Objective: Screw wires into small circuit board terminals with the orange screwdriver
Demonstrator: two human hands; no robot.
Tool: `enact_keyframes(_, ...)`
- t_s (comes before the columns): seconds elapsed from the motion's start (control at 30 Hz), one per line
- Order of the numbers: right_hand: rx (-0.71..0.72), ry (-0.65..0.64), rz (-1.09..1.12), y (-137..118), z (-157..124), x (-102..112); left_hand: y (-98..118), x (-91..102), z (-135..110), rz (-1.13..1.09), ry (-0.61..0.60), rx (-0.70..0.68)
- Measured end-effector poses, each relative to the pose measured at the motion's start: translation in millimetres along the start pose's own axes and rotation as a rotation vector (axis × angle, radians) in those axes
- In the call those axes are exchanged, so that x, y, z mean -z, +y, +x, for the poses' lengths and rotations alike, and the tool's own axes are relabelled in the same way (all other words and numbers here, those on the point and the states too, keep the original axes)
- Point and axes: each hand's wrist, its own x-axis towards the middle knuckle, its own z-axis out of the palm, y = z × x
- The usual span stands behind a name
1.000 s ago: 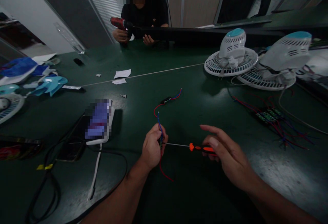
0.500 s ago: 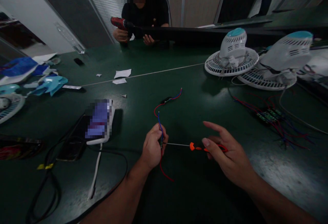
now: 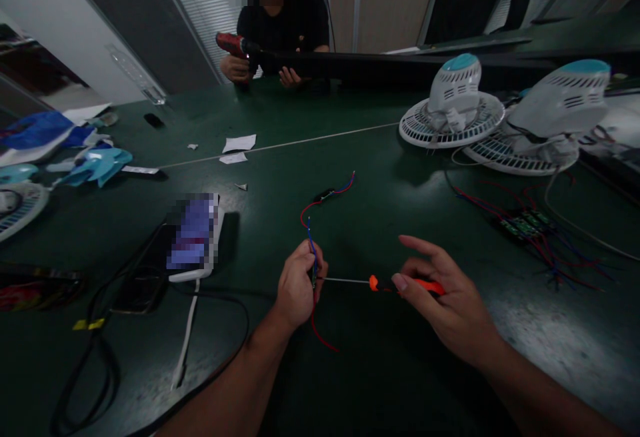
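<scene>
My left hand [image 3: 301,285] is closed on a small circuit board [image 3: 315,274], seen edge-on between thumb and fingers. A blue wire [image 3: 312,240] sticks up from it and a red wire [image 3: 320,334] hangs below. In my right hand [image 3: 440,297] is a screwdriver [image 3: 374,283] with an orange and black handle, held between thumb and fingers with the index finger stretched out. Its thin shaft runs left to the board; the tip is hidden at my left fingers. Another small wired board [image 3: 327,195] lies just beyond my left hand.
Several green circuit boards [image 3: 527,225] with red and blue wires lie at right, below two white fan heads [image 3: 453,120]. Phones [image 3: 143,270] and cables are at left, with paper scraps [image 3: 239,144] farther back. Across the table a person holds a red drill [image 3: 231,44].
The screwdriver's handle has turned about its axis in my right fingers. My left hand and the board have stayed almost still.
</scene>
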Motion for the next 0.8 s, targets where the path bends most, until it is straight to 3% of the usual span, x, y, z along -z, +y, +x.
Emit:
enact_keyframes(0.23,-0.033,0.006,0.155,2.9,-3.8,-1.7,0.4,-1.1,-0.6,0.016,0.0,0.01)
enact_keyframes(0.4,-0.171,0.001,0.057,0.5,-2.7,-1.9,1.5,-2.5,-0.3,0.021,0.02,0.014)
enact_keyframes(0.63,-0.042,-0.007,0.037,-1.6,-0.4,-3.2,1.2,-1.7,-0.3,0.0,0.009,0.018)
enact_keyframes(0.8,-0.024,0.0,0.061,-1.9,-0.5,-2.8,-1.0,-0.3,0.0,-0.013,0.004,0.023)
